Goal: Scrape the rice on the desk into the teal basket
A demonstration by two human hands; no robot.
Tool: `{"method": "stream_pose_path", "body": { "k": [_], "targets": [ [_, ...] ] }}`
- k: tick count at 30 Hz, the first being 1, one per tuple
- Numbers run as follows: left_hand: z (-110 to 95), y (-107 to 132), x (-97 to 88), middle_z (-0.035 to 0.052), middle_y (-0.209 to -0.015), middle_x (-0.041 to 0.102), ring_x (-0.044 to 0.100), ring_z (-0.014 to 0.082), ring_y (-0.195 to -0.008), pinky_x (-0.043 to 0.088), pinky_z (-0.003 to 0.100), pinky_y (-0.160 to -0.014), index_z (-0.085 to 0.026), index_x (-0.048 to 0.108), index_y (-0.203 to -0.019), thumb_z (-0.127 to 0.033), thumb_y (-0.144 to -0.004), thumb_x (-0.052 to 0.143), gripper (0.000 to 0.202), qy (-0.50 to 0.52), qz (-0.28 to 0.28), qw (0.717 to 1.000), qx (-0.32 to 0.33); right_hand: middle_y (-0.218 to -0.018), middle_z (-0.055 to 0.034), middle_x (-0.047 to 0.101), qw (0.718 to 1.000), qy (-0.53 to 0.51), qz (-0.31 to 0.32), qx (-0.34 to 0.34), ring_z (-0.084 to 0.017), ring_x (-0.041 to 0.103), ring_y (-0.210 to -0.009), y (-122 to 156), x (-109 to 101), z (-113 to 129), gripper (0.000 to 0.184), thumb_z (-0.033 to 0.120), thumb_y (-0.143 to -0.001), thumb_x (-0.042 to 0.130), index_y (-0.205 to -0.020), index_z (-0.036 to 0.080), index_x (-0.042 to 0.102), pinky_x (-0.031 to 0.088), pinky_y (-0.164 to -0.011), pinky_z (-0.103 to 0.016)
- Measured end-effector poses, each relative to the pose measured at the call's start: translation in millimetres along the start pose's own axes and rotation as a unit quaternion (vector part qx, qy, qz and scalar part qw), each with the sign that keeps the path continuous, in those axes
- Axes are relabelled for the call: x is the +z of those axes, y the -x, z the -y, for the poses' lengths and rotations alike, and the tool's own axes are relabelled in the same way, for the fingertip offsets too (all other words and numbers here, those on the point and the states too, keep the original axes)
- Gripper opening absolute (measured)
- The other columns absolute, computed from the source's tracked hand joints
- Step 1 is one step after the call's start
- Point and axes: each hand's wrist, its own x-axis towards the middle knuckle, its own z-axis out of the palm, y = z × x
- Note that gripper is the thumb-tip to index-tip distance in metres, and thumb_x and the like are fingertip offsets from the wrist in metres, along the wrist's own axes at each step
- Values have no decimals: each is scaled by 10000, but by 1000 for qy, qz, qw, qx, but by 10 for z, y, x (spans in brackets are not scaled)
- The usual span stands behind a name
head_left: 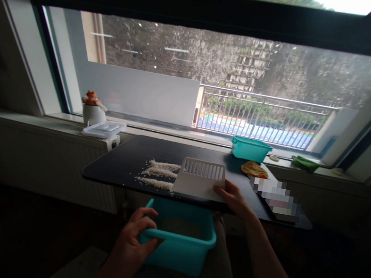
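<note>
My left hand [137, 236] grips the near left corner of a turquoise plastic bin [174, 254], fingers over the rim and thumb outside. The bin is at my lap, under the table's front edge; its shaded inside holds something I cannot make out clearly. With my right hand [230, 197] I pinch the right edge of a white flat plastic plate [195, 184] with a row of slots along its far side. It lies on or just above the dark table [109, 164]. White rice-like grains [160, 173] lie in three streaks beside the plate's left edge.
A second turquoise bin [250, 149] stands at the back right, near a brownish-yellow cloth-like item [255, 169] and a blurred-out object [275, 198]. On the sill are a white pot-like container [93, 113], a clear plastic lid [104, 129] and a green item [305, 164].
</note>
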Motion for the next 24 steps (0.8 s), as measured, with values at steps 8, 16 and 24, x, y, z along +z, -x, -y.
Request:
{"method": "stream_pose_path", "body": {
  "k": [8, 16, 24],
  "targets": [
    [25, -22, -19, 80, -1077, 532, 579, 265, -978, 466, 372, -844, -195, 569, -648, -315, -717, 656, 163, -6, -17, 1000, 14, -913, -38, 724, 1000, -12, 22, 0, -237, 659, -830, -43, 57, -14, 337, 384, -678, 717, -950, 191, 671, 529, -733, -350],
    [5, -17, -17, 88, -1088, 529, 589, 272, -960, 487, 371, -810, -189, 571, -634, -352, -723, 660, 206, 10, -12, 1000, -4, -914, -37, 721, 1000, 0, 8, -9, -245, 659, -839, -35, 53, -27, 345, 401, -685, 713, -959, 195, 673, 537, -743, -371],
    [-15, -7, -22, 87, -1083, 550, 598, 268, -946, 500, 347, -770, -189, 584, -631, -333, -713, 672, 188, 8, -21, 1000, -4, -961, -36, 720, 1000, 5, -8, -13, -257, 656, -892, -8, 48, -15, 354, 409, -705, 698, -1000, 216, 665, 538, -778, -385]
  ]
}}
